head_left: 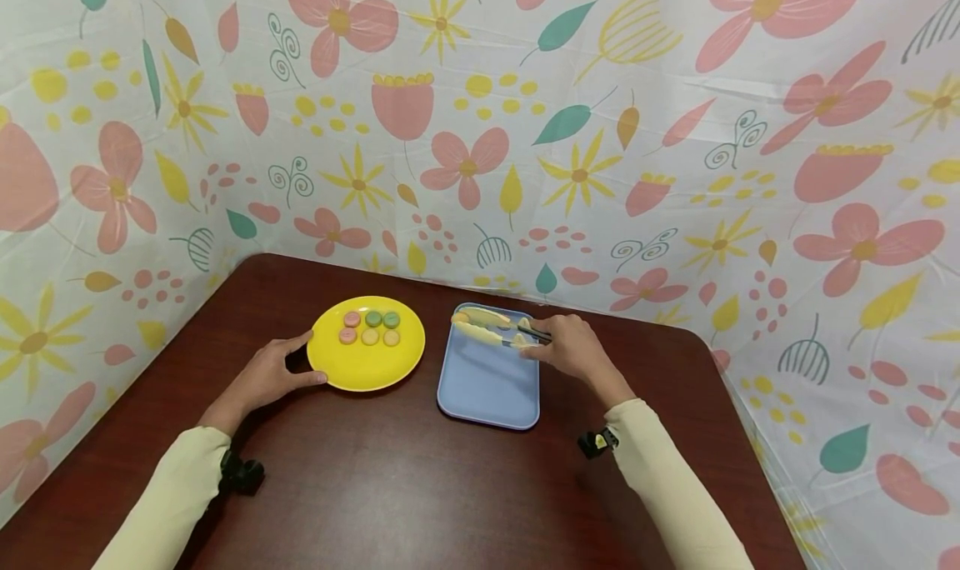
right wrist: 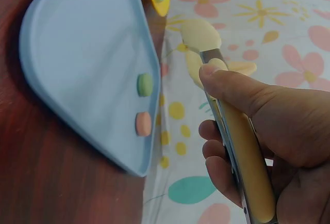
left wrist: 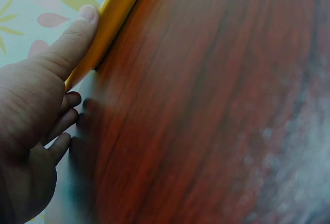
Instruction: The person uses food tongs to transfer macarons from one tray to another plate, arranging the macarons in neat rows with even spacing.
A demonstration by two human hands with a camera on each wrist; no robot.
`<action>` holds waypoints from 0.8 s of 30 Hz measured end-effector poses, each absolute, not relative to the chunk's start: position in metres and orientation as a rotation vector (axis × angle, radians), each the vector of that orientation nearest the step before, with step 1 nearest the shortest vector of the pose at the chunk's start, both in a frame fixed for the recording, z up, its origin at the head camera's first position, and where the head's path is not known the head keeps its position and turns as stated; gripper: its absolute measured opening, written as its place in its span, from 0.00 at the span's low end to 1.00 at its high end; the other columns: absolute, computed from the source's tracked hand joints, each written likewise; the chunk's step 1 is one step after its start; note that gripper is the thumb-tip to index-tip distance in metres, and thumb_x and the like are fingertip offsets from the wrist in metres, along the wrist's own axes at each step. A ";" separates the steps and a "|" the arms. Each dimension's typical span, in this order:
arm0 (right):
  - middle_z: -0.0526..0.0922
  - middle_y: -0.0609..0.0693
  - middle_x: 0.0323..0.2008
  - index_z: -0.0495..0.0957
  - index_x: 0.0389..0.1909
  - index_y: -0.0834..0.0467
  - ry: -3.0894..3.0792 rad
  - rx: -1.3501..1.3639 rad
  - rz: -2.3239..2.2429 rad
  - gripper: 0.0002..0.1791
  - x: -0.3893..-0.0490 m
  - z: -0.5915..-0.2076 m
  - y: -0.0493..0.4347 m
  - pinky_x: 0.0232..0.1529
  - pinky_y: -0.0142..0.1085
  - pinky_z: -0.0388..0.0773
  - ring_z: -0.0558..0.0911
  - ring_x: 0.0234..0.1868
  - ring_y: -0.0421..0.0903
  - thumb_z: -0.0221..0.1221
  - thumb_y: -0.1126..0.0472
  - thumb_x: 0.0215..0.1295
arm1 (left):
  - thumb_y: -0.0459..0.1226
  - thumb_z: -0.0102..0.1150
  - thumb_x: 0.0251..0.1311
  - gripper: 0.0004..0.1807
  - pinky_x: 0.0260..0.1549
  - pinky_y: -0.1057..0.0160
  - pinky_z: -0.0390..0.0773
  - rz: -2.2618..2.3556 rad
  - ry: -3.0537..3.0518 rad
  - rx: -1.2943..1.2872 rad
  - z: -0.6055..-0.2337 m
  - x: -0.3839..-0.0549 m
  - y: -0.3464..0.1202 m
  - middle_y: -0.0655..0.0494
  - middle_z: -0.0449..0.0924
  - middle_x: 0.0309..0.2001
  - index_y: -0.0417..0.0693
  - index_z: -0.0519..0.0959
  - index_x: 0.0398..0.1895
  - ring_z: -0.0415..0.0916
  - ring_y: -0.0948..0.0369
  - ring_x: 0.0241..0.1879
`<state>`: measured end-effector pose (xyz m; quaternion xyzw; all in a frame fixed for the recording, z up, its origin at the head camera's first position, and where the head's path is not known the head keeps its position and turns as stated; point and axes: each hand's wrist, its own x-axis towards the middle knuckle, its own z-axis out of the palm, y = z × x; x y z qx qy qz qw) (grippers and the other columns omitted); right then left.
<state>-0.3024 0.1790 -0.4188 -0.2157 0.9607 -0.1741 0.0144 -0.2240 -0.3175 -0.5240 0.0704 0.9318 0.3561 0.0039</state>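
My left hand [head_left: 270,374] rests at the left rim of a round yellow plate [head_left: 375,370], thumb and index finger spread along the edge. In the left wrist view, the thumb [left wrist: 72,43] touches the plate's side. Several pink, green and cream macarons [head_left: 371,337] lie on the plate's far half. My right hand [head_left: 577,349] grips cream-tipped tongs [right wrist: 242,157] over the far end of a blue tray [head_left: 487,387]. Along that end lie a green macaron [right wrist: 145,85] and a peach macaron [right wrist: 143,124], partly hidden by the tongs in the head view.
A dark brown wooden table [head_left: 375,487] carries the plate and tray side by side, with a strip of tabletop between them. A white floral-print cloth [head_left: 480,120] hangs behind the table and on both sides. Small black devices [head_left: 242,474] are strapped to both wrists.
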 end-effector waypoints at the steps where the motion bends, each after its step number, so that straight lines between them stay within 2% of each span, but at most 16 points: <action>1: 0.83 0.58 0.23 0.80 0.64 0.58 2.995 -0.674 -0.533 0.36 -0.303 -0.417 0.177 0.22 0.36 0.60 0.62 0.19 0.42 0.75 0.46 0.58 | 0.65 0.71 0.51 0.61 0.67 0.34 0.66 1.117 2.920 0.221 -0.524 -0.224 -0.318 0.35 0.66 0.73 0.37 0.59 0.78 0.63 0.38 0.72; 4: 0.87 0.60 0.30 0.79 0.65 0.56 2.999 -0.669 -0.521 0.36 -0.303 -0.412 0.172 0.25 0.37 0.63 0.66 0.20 0.43 0.74 0.45 0.57 | 0.66 0.70 0.51 0.61 0.67 0.34 0.65 1.112 2.919 0.211 -0.524 -0.224 -0.318 0.34 0.66 0.73 0.36 0.59 0.78 0.62 0.37 0.72; 7: 0.88 0.61 0.47 0.79 0.64 0.56 3.009 -0.712 -0.506 0.36 -0.303 -0.407 0.166 0.27 0.37 0.66 0.69 0.21 0.43 0.74 0.44 0.57 | 0.66 0.70 0.50 0.62 0.67 0.33 0.64 1.107 2.917 0.197 -0.524 -0.224 -0.318 0.34 0.65 0.73 0.36 0.59 0.78 0.61 0.37 0.72; 9: 0.88 0.61 0.44 0.79 0.64 0.56 3.002 -0.742 -0.503 0.36 -0.303 -0.404 0.161 0.26 0.37 0.65 0.65 0.19 0.43 0.74 0.45 0.58 | 0.67 0.70 0.50 0.62 0.67 0.32 0.63 1.104 2.914 0.189 -0.524 -0.224 -0.318 0.34 0.65 0.73 0.36 0.58 0.78 0.61 0.36 0.72; 11: 0.88 0.57 0.35 0.80 0.64 0.56 2.993 -0.774 -0.498 0.36 -0.303 -0.401 0.155 0.24 0.37 0.63 0.61 0.17 0.42 0.74 0.45 0.58 | 0.67 0.70 0.50 0.62 0.67 0.32 0.63 1.100 2.915 0.187 -0.525 -0.224 -0.318 0.34 0.65 0.73 0.36 0.58 0.78 0.61 0.36 0.72; 13: 0.84 0.51 0.23 0.80 0.64 0.56 2.983 -0.795 -0.502 0.35 -0.304 -0.400 0.149 0.24 0.36 0.62 0.59 0.16 0.41 0.74 0.45 0.58 | 0.67 0.70 0.50 0.62 0.67 0.32 0.63 1.097 2.916 0.187 -0.525 -0.224 -0.319 0.34 0.65 0.73 0.36 0.59 0.78 0.61 0.36 0.72; 16: 0.77 0.45 0.16 0.80 0.64 0.56 2.970 -0.838 -0.494 0.35 -0.304 -0.396 0.141 0.23 0.35 0.62 0.60 0.15 0.40 0.73 0.44 0.58 | 0.67 0.70 0.50 0.62 0.67 0.32 0.63 1.096 2.916 0.185 -0.525 -0.224 -0.319 0.34 0.66 0.73 0.37 0.59 0.78 0.61 0.36 0.72; 18: 0.75 0.45 0.15 0.80 0.64 0.56 2.958 -0.866 -0.496 0.35 -0.304 -0.394 0.134 0.22 0.35 0.61 0.60 0.15 0.40 0.73 0.44 0.58 | 0.67 0.70 0.50 0.62 0.68 0.32 0.63 1.100 2.915 0.183 -0.525 -0.224 -0.318 0.34 0.66 0.73 0.37 0.58 0.79 0.61 0.36 0.72; 24: 0.79 0.47 0.17 0.80 0.64 0.57 2.937 -0.945 -0.504 0.35 -0.302 -0.388 0.115 0.21 0.33 0.60 0.59 0.14 0.39 0.74 0.45 0.58 | 0.67 0.70 0.50 0.62 0.67 0.32 0.63 1.107 2.915 0.180 -0.525 -0.224 -0.319 0.35 0.66 0.73 0.38 0.58 0.79 0.61 0.37 0.71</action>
